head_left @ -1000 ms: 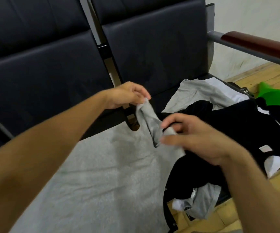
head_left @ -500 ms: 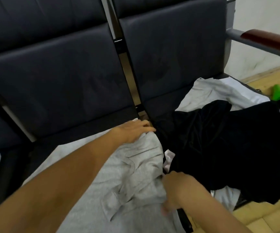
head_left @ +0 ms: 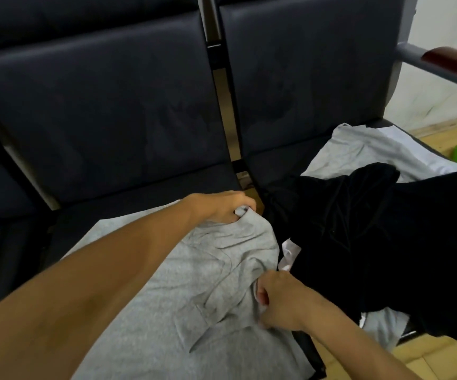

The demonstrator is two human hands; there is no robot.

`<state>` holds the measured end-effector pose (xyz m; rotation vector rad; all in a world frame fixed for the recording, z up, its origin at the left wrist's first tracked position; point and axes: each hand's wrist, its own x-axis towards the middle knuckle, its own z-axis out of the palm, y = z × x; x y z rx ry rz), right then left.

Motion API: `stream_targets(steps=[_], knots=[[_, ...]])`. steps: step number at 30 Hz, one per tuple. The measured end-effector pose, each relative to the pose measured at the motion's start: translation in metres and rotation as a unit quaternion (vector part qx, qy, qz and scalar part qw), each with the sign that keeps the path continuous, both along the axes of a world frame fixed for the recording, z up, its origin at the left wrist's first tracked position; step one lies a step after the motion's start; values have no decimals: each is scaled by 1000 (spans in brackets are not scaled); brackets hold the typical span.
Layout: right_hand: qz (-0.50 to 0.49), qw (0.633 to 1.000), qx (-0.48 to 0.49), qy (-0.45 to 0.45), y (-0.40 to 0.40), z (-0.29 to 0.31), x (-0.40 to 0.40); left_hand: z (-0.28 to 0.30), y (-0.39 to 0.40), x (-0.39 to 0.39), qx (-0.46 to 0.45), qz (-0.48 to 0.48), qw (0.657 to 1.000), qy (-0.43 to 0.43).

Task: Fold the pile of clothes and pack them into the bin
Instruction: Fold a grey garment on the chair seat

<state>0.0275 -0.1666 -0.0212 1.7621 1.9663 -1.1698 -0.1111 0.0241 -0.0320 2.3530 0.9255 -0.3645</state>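
The grey shirt [head_left: 194, 283], judged light and limp, is pinched at its right edge by the curled fingers of both the left hand [head_left: 222, 207] and the right hand [head_left: 279, 300]. It is best held at 2 spread points.

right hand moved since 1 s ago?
Yes. The right hand has dropped from up beside the black clothes pile down to the gray shirt on the seat, nearer the seat's front edge, and now pinches its edge.

The heathered grey knit cotton garment [head_left: 167, 311] looks soft and matt. The dark padded leather-like seats [head_left: 98, 119] carry a dull sheen. The reddish wooden armrest [head_left: 452, 60] is glossy on its grey metal bar [head_left: 413, 57].
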Motion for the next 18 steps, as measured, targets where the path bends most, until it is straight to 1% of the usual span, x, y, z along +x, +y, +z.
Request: stream_targets(steps=[2, 4, 7, 9, 11, 12, 13, 14, 15, 16, 18], knots=[[-24, 999, 32, 1, -9, -7, -9, 4, -4, -9, 5, 57, 997, -55], [-48, 995, 84, 17, -15, -12, -16, 12, -7, -24, 17, 137, 985, -105], [-124, 972, 167, 108, -12, -4, -9, 35, -18, -56, 34, 254, 951, -176], [-120, 964, 197, 133, -5, 9, -3, 59, -31, -86, 56, 313, 921, -226], [-73, 972, 197, 103, -1, 20, -5, 89, -49, -120, 85, 335, 903, -255], [-35, 980, 188, 54, 0, 25, -10, 105, -60, -140, 92, 331, 904, -256], [8, 982, 188, -4, 1, 30, -16, 121, -73, -160, 98, 317, 912, -240], [43, 979, 193, -55, 1, 36, -20, 137, -86, -177, 108, 301, 924, -210], [69, 971, 217, -80, 3, 47, -24, 156, -102, -195, 127, 290, 932, -177], [90, 962, 243, -84, 5, 57, -25, 170, -117, -210, 147, 285, 935, -151], [138, 940, 304, -65, 10, 86, -25, 201, -150, -236, 183, 290, 930, -137]])
